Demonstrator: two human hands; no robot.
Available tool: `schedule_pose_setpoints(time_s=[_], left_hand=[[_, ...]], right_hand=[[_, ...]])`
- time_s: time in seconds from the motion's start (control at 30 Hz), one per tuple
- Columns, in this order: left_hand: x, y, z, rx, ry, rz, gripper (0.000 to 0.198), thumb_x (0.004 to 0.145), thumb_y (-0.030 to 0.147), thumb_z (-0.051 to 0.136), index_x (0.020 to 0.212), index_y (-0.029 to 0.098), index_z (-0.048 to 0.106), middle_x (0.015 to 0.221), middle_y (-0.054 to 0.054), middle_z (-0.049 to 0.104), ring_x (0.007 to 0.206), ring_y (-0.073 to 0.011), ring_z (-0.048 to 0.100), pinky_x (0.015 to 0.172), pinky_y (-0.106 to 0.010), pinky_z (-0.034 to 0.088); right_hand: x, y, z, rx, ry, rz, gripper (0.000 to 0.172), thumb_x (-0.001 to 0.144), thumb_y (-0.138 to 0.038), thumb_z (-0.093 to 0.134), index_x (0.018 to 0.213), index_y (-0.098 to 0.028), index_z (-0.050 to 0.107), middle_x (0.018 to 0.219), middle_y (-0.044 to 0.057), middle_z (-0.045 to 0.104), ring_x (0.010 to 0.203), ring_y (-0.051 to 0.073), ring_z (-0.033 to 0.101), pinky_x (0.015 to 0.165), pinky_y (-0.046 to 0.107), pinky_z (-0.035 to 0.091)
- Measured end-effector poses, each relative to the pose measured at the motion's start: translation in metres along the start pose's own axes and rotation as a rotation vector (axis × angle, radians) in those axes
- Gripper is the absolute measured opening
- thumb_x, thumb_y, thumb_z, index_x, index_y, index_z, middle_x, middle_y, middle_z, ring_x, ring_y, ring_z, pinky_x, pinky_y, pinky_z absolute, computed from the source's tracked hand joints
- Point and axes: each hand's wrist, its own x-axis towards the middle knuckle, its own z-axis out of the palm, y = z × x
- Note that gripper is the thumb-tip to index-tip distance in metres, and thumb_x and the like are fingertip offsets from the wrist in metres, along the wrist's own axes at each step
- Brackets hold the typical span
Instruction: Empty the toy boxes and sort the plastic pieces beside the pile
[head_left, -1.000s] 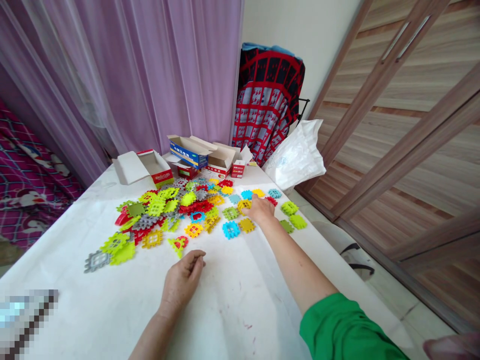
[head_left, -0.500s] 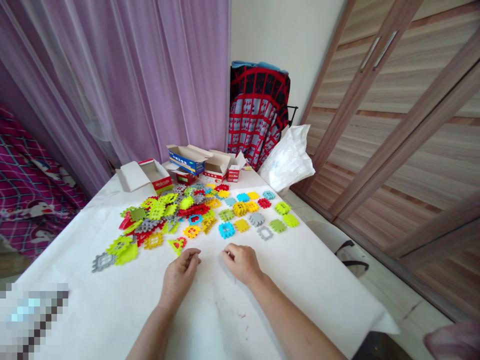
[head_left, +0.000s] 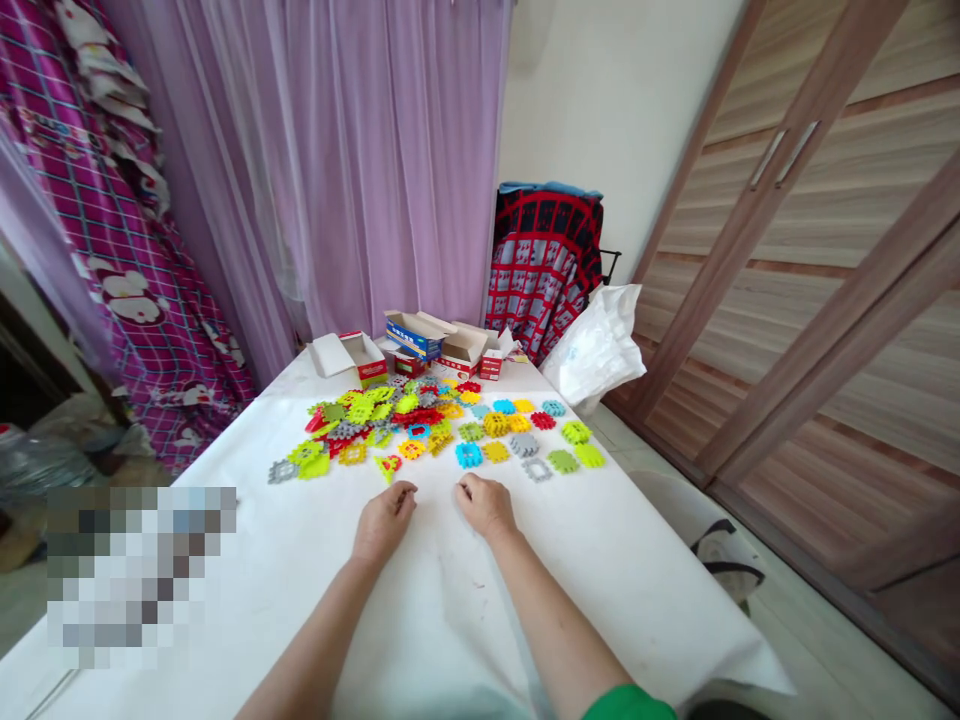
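My left hand [head_left: 385, 522] rests on the white tabletop with its fingers curled in, and I see nothing in it. Just ahead of it lies a yellow-green triangular piece [head_left: 388, 466] with red in it. My right hand [head_left: 487, 506] is also curled closed on the table, a short gap away from the left, with no object showing. Beyond it are spread notched plastic building pieces, among them a blue square piece [head_left: 469, 455], a yellow piece [head_left: 495, 452] and a grey frame piece [head_left: 536, 470]. A heaped pile of interlocking pieces [head_left: 360, 415] sits to the left.
Several open cardboard boxes stand at the table's far end, including a blue box [head_left: 415, 338] and a red-and-white box [head_left: 371, 362]. A white plastic bag [head_left: 596, 345] is at the far right corner. A blurred-out object [head_left: 142, 570] lies on the left.
The camera view has shifted left and tilted, so the scene sits further right, and a green sleeve shows. Both hands stay curled on the table; the pieces have not moved.
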Motion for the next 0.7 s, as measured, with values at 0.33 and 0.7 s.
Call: schedule_pose_setpoints(time_s=[0.33, 0.7], left_hand=[[-0.023, 0.002, -0.007, -0.03, 0.036, -0.024, 0.023, 0.087, 0.028, 0.045, 0.092, 0.021, 0.066, 0.072, -0.002, 0.071, 0.071, -0.0152, 0.067, 0.066, -0.023, 0.044], [0.005, -0.004, -0.006, -0.08, 0.049, -0.063, 0.028, 0.089, 0.033, 0.04, 0.085, 0.019, 0.064, 0.067, 0.0, 0.068, 0.054, -0.0105, 0.059, 0.056, -0.02, 0.042]], right_hand=[[-0.004, 0.004, 0.0, 0.025, 0.019, 0.003, 0.025, 0.093, -0.032, 0.048, 0.088, -0.026, 0.071, 0.08, 0.0, 0.074, 0.072, 0.015, 0.064, 0.061, 0.023, 0.031], [-0.001, 0.006, 0.005, 0.022, 0.006, 0.0, 0.025, 0.093, -0.034, 0.047, 0.087, -0.027, 0.07, 0.079, 0.001, 0.074, 0.071, 0.016, 0.065, 0.06, 0.025, 0.028]])
